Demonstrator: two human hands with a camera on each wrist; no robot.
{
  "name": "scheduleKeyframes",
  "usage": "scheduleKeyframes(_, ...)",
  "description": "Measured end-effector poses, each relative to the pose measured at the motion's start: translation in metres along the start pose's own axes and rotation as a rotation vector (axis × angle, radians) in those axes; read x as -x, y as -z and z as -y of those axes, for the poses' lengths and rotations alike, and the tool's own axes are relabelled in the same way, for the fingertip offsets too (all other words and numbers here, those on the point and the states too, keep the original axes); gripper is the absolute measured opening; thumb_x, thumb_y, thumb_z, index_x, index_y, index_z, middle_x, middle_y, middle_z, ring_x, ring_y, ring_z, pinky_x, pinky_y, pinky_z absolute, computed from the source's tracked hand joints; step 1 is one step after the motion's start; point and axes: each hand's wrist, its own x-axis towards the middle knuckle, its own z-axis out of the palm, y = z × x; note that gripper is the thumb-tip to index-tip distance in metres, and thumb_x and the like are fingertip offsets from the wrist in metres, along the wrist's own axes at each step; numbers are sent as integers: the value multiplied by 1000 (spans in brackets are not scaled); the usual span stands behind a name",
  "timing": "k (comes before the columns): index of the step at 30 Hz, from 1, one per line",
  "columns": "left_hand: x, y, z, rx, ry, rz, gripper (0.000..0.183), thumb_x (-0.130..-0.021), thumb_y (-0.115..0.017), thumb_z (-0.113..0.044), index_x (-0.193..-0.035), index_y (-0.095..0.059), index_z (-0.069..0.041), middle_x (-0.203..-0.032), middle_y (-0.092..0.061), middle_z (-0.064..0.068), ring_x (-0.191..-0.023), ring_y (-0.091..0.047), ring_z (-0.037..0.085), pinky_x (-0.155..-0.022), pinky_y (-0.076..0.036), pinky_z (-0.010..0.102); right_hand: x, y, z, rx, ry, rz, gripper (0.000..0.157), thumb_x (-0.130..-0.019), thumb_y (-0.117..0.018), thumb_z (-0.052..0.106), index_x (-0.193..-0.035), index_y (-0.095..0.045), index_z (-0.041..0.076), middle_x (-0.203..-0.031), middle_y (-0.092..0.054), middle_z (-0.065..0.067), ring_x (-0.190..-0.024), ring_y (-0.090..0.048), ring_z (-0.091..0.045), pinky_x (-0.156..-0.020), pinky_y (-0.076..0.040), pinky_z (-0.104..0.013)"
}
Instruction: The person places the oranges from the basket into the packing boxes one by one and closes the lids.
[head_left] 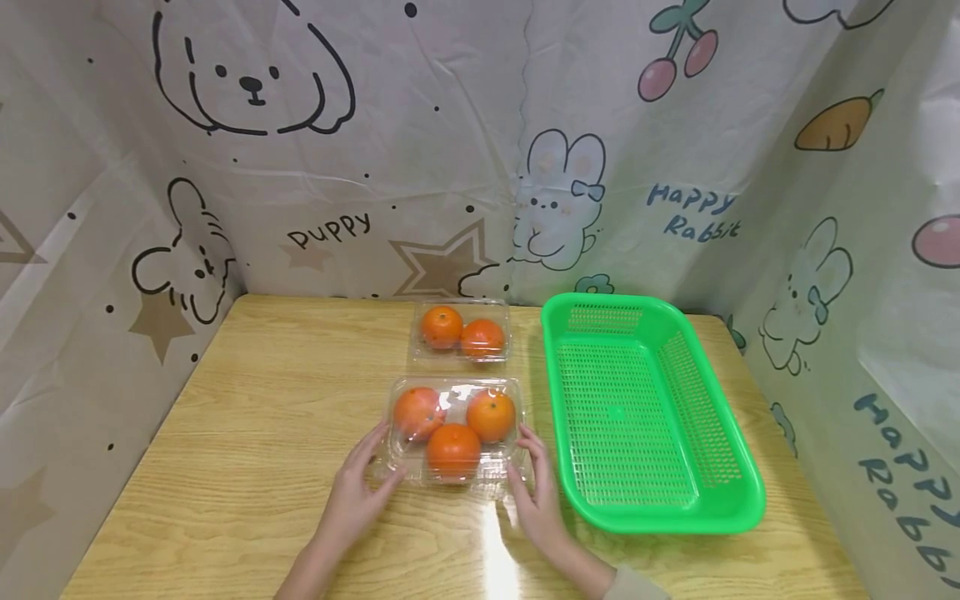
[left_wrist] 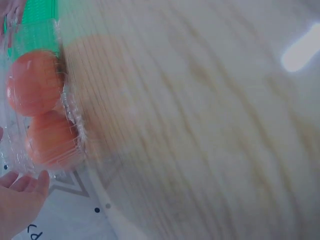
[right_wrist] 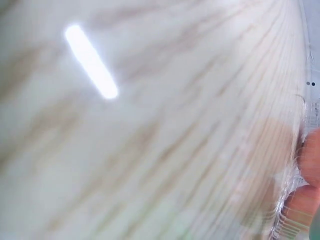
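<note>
In the head view, a clear plastic clamshell box (head_left: 474, 385) with three round orange fruits (head_left: 453, 451) inside is between both hands. My left hand (head_left: 358, 485) holds its left side, fingers along the edge and thumb at the front corner. Opposite it, my right hand (head_left: 542, 500) grips the right side with fingers and thumb. The left wrist view shows curved left fingers (left_wrist: 30, 186) against the box (left_wrist: 77, 117). Only part of the box (right_wrist: 287, 200) appears in the right wrist view, and the right fingers are not visible there. Whether the box touches the table cannot be told.
A second clear box (head_left: 459, 354) with two orange fruits (head_left: 442, 327) sits behind the held one. To the right lies a green plastic basket (head_left: 558, 400) with nothing in it. A wooden table (head_left: 247, 433) meets a printed cloth backdrop (head_left: 420, 167) at the back and sides.
</note>
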Motion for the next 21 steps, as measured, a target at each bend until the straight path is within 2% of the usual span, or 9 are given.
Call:
scheduleKeyframes(3, 0, 2, 0, 58, 34, 15, 65, -74, -61, 10, -135, -40, -3, -139, -39, 15, -119, -44, 34, -91, -42, 43, 0, 2, -1, -37, 9, 15, 34, -79, -42, -21, -113, -40, -20, -129, -35, -36, -123, -32, -43, -104, -21, -18)
scheduleKeyframes(6, -1, 3, 0, 91, 57, 8, 65, -73, -55, 16, -133, -41, -4, -136, -42, 15, -119, -44, 32, -91, -43, 43, 1, 3, -2, -25, -26, 21, 40, -78, -40, -22, -118, -37, -20, -131, -33, -36, -124, -29, -46, -105, -19, -19)
scheduleKeyframes(10, -4, 4, -2, 139, 87, 4, 58, -75, -51, 16, -130, -42, 0, -133, -41, 17, -120, -41, 33, -91, -42, 46, 6, 3, -12, -5, -214, 9, 50, -85, -42, -13, -132, -27, -11, -138, -29, -29, -128, -27, -42, -108, -20, -36)
scheduleKeyframes(13, -5, 6, -4, 197, 163, 45, 52, -82, -49, 10, -132, -36, 1, -134, -35, 19, -119, -40, 35, -91, -42, 47, 9, 2, -22, -7, -374, 9, 52, -88, -44, -4, -137, -25, -3, -134, -35, -22, -122, -38, -35, -100, -32, -46)
scheduleKeyframes(15, -5, 6, -5, 227, 228, 82, 51, -86, -48, 5, -135, -31, 1, -133, -33, 20, -118, -40, 37, -91, -41, 47, 10, 2, -26, -17, -460, 19, 49, -89, -44, 1, -135, -27, 1, -124, -40, -16, -105, -47, -26, -87, -44, -38)
scheduleKeyframes(16, -6, 7, -5, 235, 258, 100, 51, -88, -47, 2, -136, -28, 2, -131, -33, 21, -117, -41, 36, -91, -42, 45, 10, 2, -26, -28, -488, 21, 47, -89, -44, 2, -134, -29, 1, -116, -42, -14, -95, -48, -21, -80, -45, -32)
scheduleKeyframes(18, -6, 8, -5, 232, 321, 135, 51, -91, -45, -3, -137, -24, 2, -128, -35, 22, -114, -43, 35, -89, -43, 42, 8, 2, -26, -58, -537, 23, 41, -89, -44, 3, -128, -32, 0, -103, -41, -9, -81, -45, -15, -69, -44, -24)
scheduleKeyframes(21, -7, 9, -6, 212, 396, 160, 50, -91, -44, -8, -135, -25, 5, -119, -42, 22, -104, -48, 31, -82, -44, 38, 6, 3, -24, -140, -609, 15, 29, -88, -42, 4, -116, -36, -2, -86, -41, -6, -68, -41, -13, -61, -40, -21)
